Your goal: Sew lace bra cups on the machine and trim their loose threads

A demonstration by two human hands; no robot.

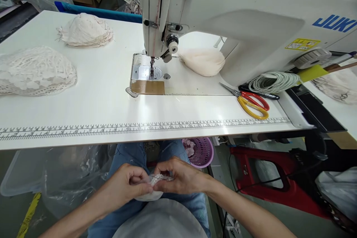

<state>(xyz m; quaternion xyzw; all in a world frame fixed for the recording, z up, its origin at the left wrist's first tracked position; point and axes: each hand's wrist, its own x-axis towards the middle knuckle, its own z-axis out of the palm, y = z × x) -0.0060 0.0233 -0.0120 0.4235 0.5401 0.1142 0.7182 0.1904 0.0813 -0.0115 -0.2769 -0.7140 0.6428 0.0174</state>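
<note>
Over my lap, below the table's front edge, both hands pinch a small white fabric piece with a lace edge. My left hand is closed on its left side, thumb on top. On the right side, my right hand grips the lace between thumb and fingers. The hands nearly touch each other, and parts of the fabric are hidden behind the fingers. Above them on the table stands a white sewing machine, its presser foot over the metal needle plate. A cream fabric cup lies behind the needle.
Lace pieces and a cream fabric stack lie on the table's left. Scissors with red and yellow handles rest beside a coil of pale cord. A printed ruler runs along the front edge. Below are a purple basket and a red stool.
</note>
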